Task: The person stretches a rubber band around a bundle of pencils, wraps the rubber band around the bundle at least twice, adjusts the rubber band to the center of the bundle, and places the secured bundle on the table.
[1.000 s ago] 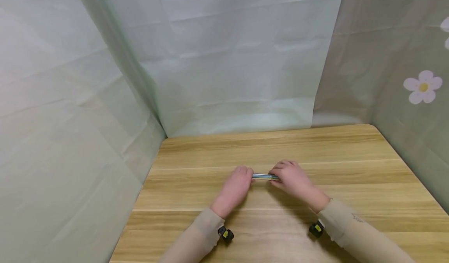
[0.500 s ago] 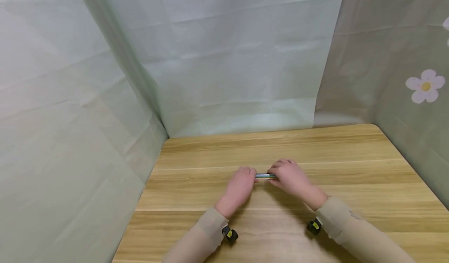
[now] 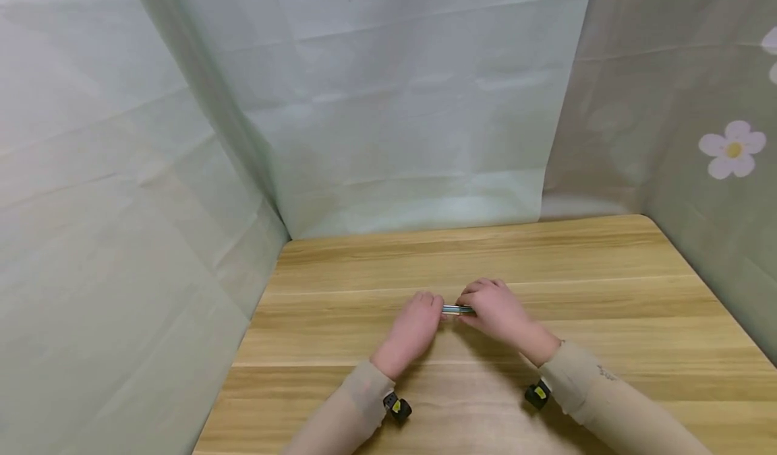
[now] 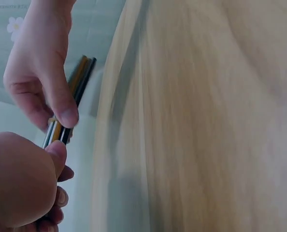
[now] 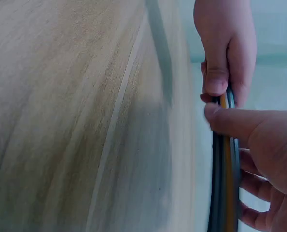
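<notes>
Between both hands, a bundle of slim pencil-like sticks (image 3: 456, 309) lies level, held above the table. Black, orange, white and teal sticks (image 5: 225, 179) run side by side in the right wrist view. My left hand (image 3: 413, 327) grips the bundle's left part, its thumb on top and fingers curled beneath. My right hand (image 3: 498, 313) pinches it close by with thumb and fingers, and only a short stretch shows between the hands. Beyond the right thumb, the far stick ends (image 4: 84, 60) jut out in the left wrist view. The left end is hidden within the left hand.
A wood-grain table (image 3: 607, 266) spreads under the hands. Pale green cloth (image 3: 394, 138) hangs behind and along the sides, with a white flower print (image 3: 733, 150) at the right. Small black cameras hang at both wrists.
My right hand has slid left along the bundle, toward the left hand, so less of it shows between them. The left hand has shifted slightly right. Both keep their hold.
</notes>
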`<state>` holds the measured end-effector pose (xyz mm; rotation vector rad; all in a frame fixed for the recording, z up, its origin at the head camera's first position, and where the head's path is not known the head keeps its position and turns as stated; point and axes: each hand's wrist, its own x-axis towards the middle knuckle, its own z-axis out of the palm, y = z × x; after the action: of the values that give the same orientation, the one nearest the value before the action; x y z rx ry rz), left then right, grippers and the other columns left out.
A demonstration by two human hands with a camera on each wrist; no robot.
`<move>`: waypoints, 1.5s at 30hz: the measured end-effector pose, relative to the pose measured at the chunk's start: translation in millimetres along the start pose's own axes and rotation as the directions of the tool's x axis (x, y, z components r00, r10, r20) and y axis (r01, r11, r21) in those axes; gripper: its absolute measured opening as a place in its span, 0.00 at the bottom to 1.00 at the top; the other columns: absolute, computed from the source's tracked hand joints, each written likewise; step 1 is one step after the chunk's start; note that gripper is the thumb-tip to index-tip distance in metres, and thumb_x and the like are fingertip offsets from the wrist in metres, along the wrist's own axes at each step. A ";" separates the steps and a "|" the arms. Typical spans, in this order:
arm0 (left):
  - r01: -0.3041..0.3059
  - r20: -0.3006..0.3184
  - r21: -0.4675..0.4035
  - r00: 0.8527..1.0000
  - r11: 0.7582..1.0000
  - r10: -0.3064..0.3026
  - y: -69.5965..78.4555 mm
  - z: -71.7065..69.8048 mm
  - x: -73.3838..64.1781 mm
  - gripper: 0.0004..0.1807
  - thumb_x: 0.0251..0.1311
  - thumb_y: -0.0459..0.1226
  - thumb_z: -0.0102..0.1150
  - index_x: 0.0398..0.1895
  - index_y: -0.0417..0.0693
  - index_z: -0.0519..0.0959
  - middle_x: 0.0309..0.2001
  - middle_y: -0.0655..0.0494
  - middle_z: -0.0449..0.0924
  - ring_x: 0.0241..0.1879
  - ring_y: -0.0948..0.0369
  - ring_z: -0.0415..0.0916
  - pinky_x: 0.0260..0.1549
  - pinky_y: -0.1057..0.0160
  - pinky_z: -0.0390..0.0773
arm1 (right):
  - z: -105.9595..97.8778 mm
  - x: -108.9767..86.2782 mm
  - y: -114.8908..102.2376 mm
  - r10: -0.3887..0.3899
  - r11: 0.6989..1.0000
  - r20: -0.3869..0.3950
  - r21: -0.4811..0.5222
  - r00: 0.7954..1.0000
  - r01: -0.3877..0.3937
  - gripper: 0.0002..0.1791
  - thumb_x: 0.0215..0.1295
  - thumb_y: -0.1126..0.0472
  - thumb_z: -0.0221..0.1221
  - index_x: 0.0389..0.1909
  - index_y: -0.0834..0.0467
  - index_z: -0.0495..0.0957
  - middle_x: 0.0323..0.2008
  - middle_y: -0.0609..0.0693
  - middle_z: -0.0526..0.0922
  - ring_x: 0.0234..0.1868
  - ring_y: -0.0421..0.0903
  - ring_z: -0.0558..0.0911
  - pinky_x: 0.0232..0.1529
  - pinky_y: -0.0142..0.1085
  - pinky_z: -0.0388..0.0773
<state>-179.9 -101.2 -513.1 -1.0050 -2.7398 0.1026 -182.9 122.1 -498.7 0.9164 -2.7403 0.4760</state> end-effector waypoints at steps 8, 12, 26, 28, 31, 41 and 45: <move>0.014 -0.015 0.027 1.000 1.000 -0.013 4.9 1.2 6.7 0.11 0.78 0.44 0.60 0.45 0.45 0.78 0.37 0.55 0.79 0.37 0.59 0.75 0.40 0.63 0.79 | 1.5 -1.0 2.6 0.036 0.999 -0.027 0.012 0.999 -0.036 0.11 0.58 0.52 0.81 0.36 0.52 0.91 0.38 0.45 0.88 0.44 0.51 0.84 0.44 0.52 0.82; -0.019 -0.006 0.046 1.000 0.999 0.019 6.9 3.6 7.0 0.11 0.79 0.44 0.60 0.45 0.46 0.78 0.36 0.56 0.78 0.35 0.60 0.74 0.38 0.64 0.79 | 5.7 -0.7 0.5 -0.019 1.000 -0.039 0.016 0.999 0.020 0.11 0.57 0.54 0.81 0.34 0.53 0.90 0.36 0.47 0.88 0.42 0.52 0.84 0.43 0.51 0.82; 0.058 0.029 -0.247 0.998 0.967 -0.053 -4.1 13.3 0.8 0.12 0.77 0.43 0.61 0.48 0.43 0.78 0.39 0.54 0.79 0.41 0.57 0.77 0.46 0.59 0.81 | 8.4 -27.9 33.5 0.095 0.986 0.021 0.137 0.995 -0.097 0.08 0.61 0.54 0.78 0.39 0.49 0.91 0.36 0.40 0.88 0.40 0.44 0.84 0.42 0.44 0.82; 0.086 0.041 -0.295 0.996 0.952 -0.078 -6.2 12.9 1.8 0.13 0.76 0.44 0.63 0.48 0.43 0.77 0.39 0.54 0.80 0.41 0.57 0.78 0.46 0.58 0.81 | 8.4 -28.5 36.6 0.105 0.983 0.043 0.146 0.993 -0.111 0.08 0.62 0.54 0.78 0.39 0.48 0.91 0.37 0.39 0.88 0.40 0.43 0.84 0.42 0.44 0.82; 0.129 0.070 -0.346 0.991 0.929 -0.112 -9.0 12.1 3.9 0.14 0.74 0.44 0.66 0.49 0.44 0.76 0.40 0.53 0.81 0.42 0.56 0.80 0.46 0.57 0.82 | 9.9 -27.9 40.1 0.119 0.981 0.055 0.149 0.991 -0.126 0.07 0.63 0.54 0.77 0.40 0.48 0.91 0.38 0.38 0.88 0.41 0.43 0.84 0.43 0.45 0.83; 0.178 0.128 -0.220 0.980 0.959 -0.153 -12.1 19.8 6.9 0.13 0.74 0.47 0.65 0.48 0.48 0.77 0.42 0.55 0.79 0.46 0.55 0.77 0.43 0.54 0.78 | 17.5 -25.3 40.6 0.164 0.976 0.061 0.132 0.985 -0.170 0.09 0.66 0.55 0.75 0.44 0.51 0.91 0.42 0.43 0.89 0.46 0.49 0.87 0.51 0.51 0.83; 0.191 0.140 -0.207 0.977 0.960 -0.164 -14.3 19.6 5.5 0.13 0.74 0.47 0.66 0.48 0.49 0.79 0.44 0.55 0.76 0.47 0.55 0.72 0.44 0.54 0.75 | 18.9 -24.9 40.2 0.166 0.976 0.071 0.130 0.984 -0.174 0.12 0.67 0.54 0.74 0.48 0.53 0.90 0.46 0.48 0.89 0.50 0.52 0.87 0.54 0.53 0.83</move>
<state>-197.5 -108.4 -529.1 -0.8211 -2.9898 -0.1787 -189.9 159.0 -533.0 0.7394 -2.8853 0.6839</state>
